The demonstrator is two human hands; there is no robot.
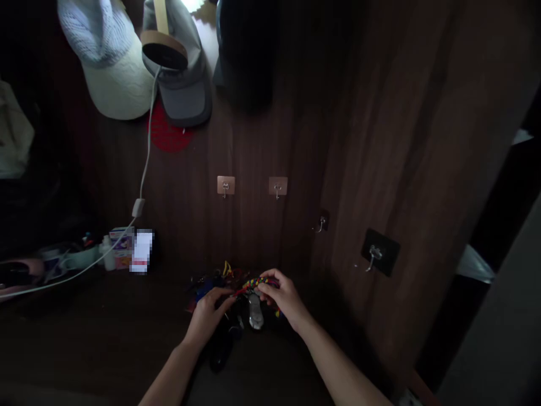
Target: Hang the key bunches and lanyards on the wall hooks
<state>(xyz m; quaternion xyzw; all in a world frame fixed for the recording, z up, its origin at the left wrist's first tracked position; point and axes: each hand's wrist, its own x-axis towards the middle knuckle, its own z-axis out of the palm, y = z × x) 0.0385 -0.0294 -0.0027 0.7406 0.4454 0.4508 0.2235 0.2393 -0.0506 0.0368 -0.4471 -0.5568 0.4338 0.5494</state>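
Note:
A braided cord [255, 282] in red, yellow, green and blue is stretched between my two hands above the dark surface. My left hand [208, 313] pinches its thin red end. My right hand [282, 293] grips the thicker braided part between thumb and fingers. Just below the cord is a silver, rounded piece like a key fob [255, 312]; I cannot tell whether it is attached. Behind and beside my left hand lies a small heap with a blue item [207, 286] and a yellow loop [227, 268]. Dark pieces under my hands are too dim to name.
Adhesive hooks [226, 186] are fixed to the brown wooden wall, two more on the right panel [380, 252]. Caps [181, 96] hang above beside a lamp [164, 51] with a white cable [147, 146]. Left stand a lit phone [142, 251], small boxes [122, 241] and a white bottle [108, 254].

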